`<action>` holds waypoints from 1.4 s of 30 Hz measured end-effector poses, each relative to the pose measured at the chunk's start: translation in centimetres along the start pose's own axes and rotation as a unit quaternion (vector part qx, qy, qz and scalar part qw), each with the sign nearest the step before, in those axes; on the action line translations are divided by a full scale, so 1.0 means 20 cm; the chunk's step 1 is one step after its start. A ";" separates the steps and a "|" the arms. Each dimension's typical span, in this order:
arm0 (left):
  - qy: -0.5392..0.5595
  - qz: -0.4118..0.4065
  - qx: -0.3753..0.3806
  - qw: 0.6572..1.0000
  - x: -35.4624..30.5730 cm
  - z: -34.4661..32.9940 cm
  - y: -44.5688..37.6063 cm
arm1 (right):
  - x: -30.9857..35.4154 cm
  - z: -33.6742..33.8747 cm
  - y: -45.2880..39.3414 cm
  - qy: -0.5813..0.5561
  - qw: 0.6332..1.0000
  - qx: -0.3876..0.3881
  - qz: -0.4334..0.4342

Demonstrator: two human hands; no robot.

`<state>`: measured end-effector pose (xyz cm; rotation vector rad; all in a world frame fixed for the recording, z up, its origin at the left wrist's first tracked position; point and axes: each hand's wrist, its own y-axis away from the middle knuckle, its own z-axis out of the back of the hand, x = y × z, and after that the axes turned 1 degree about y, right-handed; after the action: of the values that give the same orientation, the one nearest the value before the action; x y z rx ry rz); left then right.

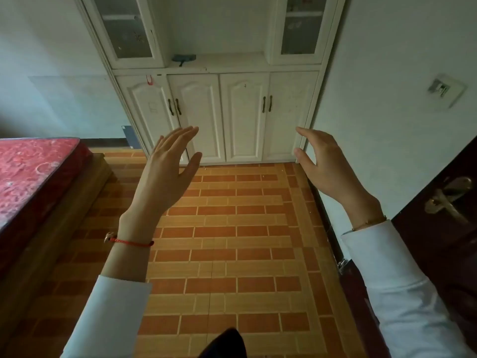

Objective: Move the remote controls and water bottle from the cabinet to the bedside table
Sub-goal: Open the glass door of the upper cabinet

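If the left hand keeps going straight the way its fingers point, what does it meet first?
Probably the lower cabinet doors, near the left pair's handles. The left hand is open and empty, and depth is hard to judge.

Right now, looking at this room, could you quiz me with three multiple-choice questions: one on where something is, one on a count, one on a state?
1. Where is the bluish object?
A) on the open cabinet shelf
B) on the floor
C) on the bed

2. How many lower cabinet doors are there?
A) two
B) four
C) six

3. What state are the left hand and right hand in?
A) gripping a bottle
B) open, empty
C) on the handles

Answers:
1 A, it lies in the middle recess.
2 B, four panels stand side by side.
3 B, fingers are spread in mid-air.
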<state>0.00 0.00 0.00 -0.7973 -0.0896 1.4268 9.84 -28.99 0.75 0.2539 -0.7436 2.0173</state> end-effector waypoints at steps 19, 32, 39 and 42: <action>-0.015 0.052 0.018 0.998 0.36 -0.40 -0.42 | -0.26 -0.42 -0.52 -0.005 0.999 0.050 -0.013; -0.005 0.042 0.028 0.999 0.98 -0.68 -1.37 | -0.43 -0.75 -1.57 -0.005 0.999 0.038 -0.036; 0.002 0.038 0.036 0.999 1.22 -0.80 -1.68 | -0.53 -0.90 -1.92 -0.007 0.998 0.044 -0.035; -0.003 0.048 0.038 0.998 1.33 -0.85 -1.79 | -0.57 -0.99 -2.09 -0.013 0.998 0.058 -0.031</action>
<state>43.82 18.77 -4.07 -0.7425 -0.0018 1.5153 53.19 -9.58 -3.49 0.3673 -0.6283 2.0032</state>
